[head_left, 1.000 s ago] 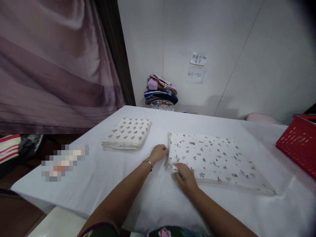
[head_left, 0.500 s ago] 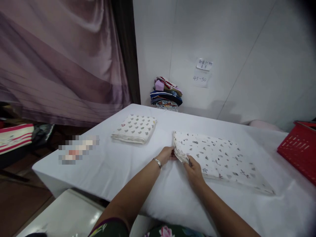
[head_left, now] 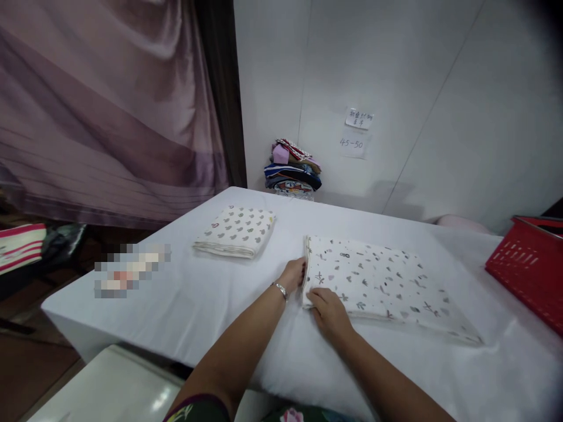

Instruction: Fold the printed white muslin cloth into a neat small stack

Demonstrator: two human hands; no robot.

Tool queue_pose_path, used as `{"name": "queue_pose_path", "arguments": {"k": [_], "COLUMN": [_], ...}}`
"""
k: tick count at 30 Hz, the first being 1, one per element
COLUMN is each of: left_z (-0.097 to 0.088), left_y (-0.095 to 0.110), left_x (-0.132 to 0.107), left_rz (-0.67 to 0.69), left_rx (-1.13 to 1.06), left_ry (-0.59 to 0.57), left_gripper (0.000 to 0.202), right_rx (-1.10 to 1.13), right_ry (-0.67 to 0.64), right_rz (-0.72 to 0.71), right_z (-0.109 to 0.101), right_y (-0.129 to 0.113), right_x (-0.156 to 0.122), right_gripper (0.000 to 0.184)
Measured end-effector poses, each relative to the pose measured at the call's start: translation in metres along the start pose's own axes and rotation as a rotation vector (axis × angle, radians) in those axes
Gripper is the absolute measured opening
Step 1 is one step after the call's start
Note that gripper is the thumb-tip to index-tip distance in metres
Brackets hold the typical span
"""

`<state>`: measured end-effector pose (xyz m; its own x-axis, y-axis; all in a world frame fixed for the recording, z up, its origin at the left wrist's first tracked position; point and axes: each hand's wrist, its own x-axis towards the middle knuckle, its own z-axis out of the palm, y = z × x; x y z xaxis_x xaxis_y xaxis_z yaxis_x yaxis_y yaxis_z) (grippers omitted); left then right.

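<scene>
A folded white cloth [head_left: 378,281] printed with small grey and brown motifs lies on the white-covered table, stretched out to the right. My left hand [head_left: 294,275], with a silver bracelet at the wrist, is at the cloth's left edge, its fingers curled against the folded layers. At the near left corner of that cloth, my right hand [head_left: 329,312] grips the edge, fingers on top; what is underneath is hidden. Farther left, apart from both hands, lies a second folded white cloth [head_left: 240,230] with grey mushroom-like prints.
A red plastic basket [head_left: 528,266] stands at the table's right side. Beyond the far edge a stack of folded fabrics [head_left: 292,167] leans by the wall, under paper notes [head_left: 353,143]. A blurred-out item [head_left: 132,272] lies at the table's left. A white stool [head_left: 109,387] is below.
The cloth's left edge, bunched and lifted at the corner before, now lies flatter and straighter. My right hand has moved slightly left and down onto the corner. The view has shifted slightly.
</scene>
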<state>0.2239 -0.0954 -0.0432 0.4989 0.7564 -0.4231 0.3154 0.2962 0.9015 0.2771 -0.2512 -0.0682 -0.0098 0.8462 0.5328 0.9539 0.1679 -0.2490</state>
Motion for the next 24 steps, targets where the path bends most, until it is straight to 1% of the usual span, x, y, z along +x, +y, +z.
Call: {"name": "queue_pose_path", "arguments": {"k": [2,3,5,8,13,15,18,22,24], "left_z": [0.000,0.000,0.002,0.004,0.001,0.000,-0.003,-0.009,-0.012], "left_y": [0.003,0.005,0.008,0.008,0.000,-0.001,0.002,0.015,0.021], "left_x": [0.002,0.004,0.007,0.013,0.019,0.020,0.023,0.029,0.031], "left_rz": [-0.003,-0.004,0.004,0.034,0.102,0.128,0.167,0.228,0.252], "left_rx": [-0.021,-0.030,-0.014,0.042,0.160,0.213,0.303,0.414,0.458], "left_ry": [-0.016,-0.021,-0.007,0.046,0.098,0.105,0.129,0.218,0.255], "left_gripper": [0.046,0.046,0.039,0.028,0.020,0.020,0.025,0.034,0.032], "right_rx": [-0.014,-0.019,-0.028,-0.027,-0.026,-0.037,-0.056,-0.063,-0.054], "right_ry": [-0.032,-0.045,-0.062,-0.073,-0.033,-0.035,-0.074,-0.110,-0.117], "right_rz": [0.005,0.009,0.018,0.015,-0.026,-0.018,0.010,0.042,0.043], "right_z": [-0.002,-0.003,-0.004,-0.005,-0.006,-0.005,-0.005,-0.006,-0.008], "right_y": [-0.003,-0.004,-0.006,-0.006,-0.004,-0.005,-0.008,-0.011,-0.010], "right_x": [0.002,0.003,0.003,0.002,0.000,0.000,0.002,0.004,0.004], "right_gripper": [0.036,0.037,0.037,0.034,0.030,0.030,0.029,0.028,0.028]}}
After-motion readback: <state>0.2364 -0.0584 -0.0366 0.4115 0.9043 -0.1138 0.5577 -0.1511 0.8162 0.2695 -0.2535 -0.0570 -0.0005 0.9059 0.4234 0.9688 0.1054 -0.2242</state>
